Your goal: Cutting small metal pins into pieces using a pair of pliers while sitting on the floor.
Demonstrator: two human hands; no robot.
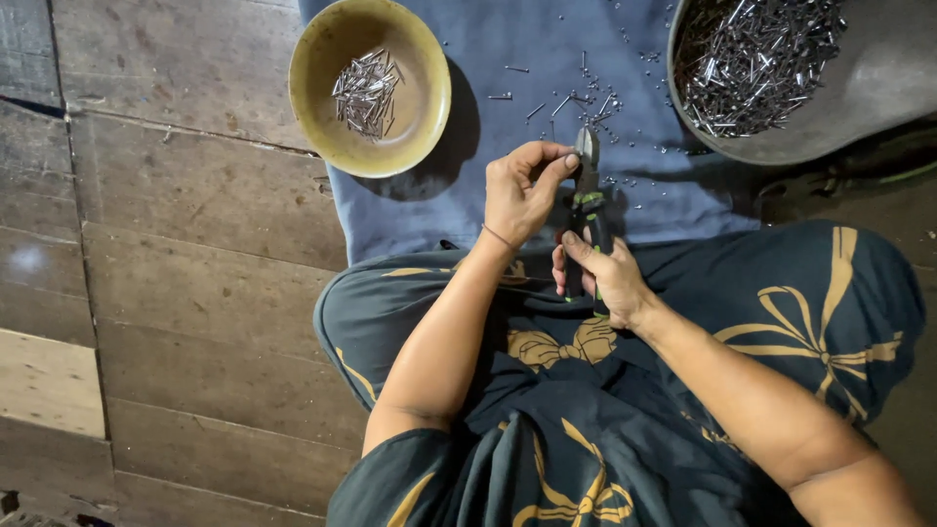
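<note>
cutters held over the blue cloth, between two bowls

on the wooden floor [176, 244], at the left, a yellow bowl [429, 117] is set on the edge of a blue cloth [488, 195], and a small heap of short metal pins [366, 93] is held inside it. nearer the middle, the left hand [522, 190] is seen with thumb and fingertips pinched together right against the head of the cutters [589, 190]; what is pinched there is too small to be made out. the cutters are pointed away from the body, just right of that hand, and their dark, green-marked handles are clasped from below by the right hand [600, 278], closed around them. loose pins [576, 98] are scattered on the cloth beyond the tool. at the far right, a grey pan [878, 88] is filled with a large pile of pins [756, 59].
</note>
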